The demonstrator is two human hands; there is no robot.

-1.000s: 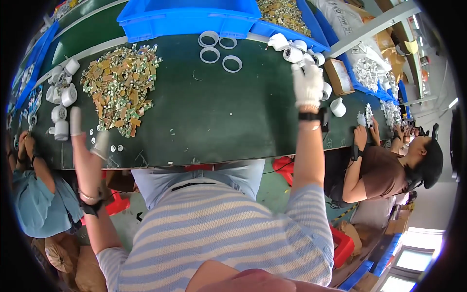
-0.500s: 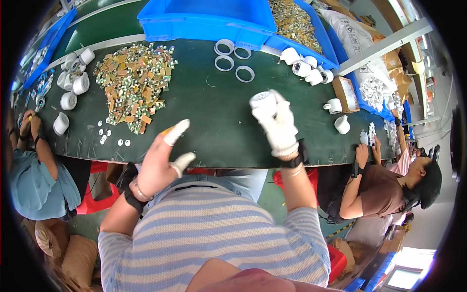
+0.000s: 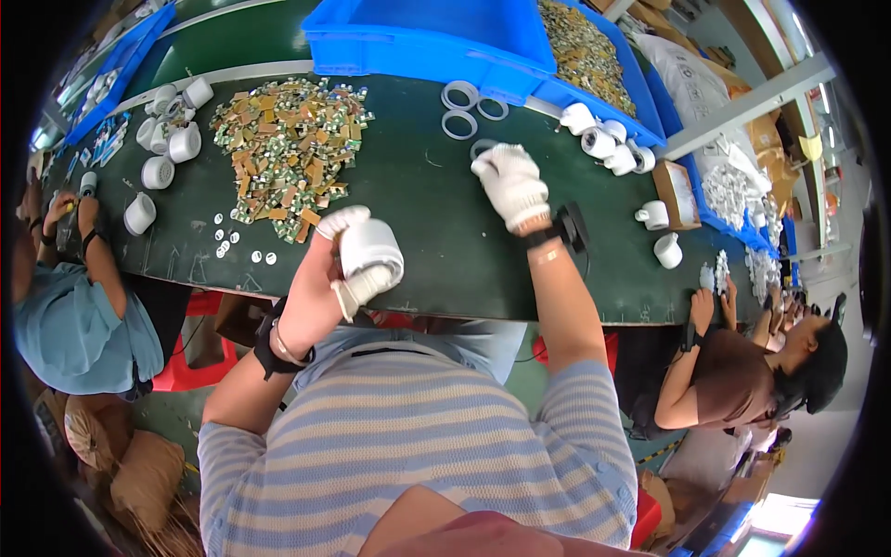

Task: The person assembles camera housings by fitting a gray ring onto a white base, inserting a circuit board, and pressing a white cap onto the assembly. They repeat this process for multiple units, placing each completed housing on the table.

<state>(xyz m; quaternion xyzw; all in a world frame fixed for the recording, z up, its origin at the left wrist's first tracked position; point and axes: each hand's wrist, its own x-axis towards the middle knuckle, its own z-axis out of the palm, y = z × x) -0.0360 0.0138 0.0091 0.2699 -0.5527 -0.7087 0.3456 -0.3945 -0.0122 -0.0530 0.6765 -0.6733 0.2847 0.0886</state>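
- White round housing [image 3: 373, 251] sits clamped in the gloved left hand [image 3: 348, 265], held over the desk's near edge.
- Desk [image 3: 418, 213], topped in dark green, carries a blue bin [image 3: 422, 32] along its far edge.
- Heap of small circuit boards [image 3: 288, 153] lies toward the far left of the desk.
- Right hand [image 3: 510, 184], gloved, fingers curled together, rests near the desk's middle by a white ring [image 3: 483, 148]; I cannot tell whether it grips it.
- Two more rings [image 3: 459, 110] lie just beside the bin.
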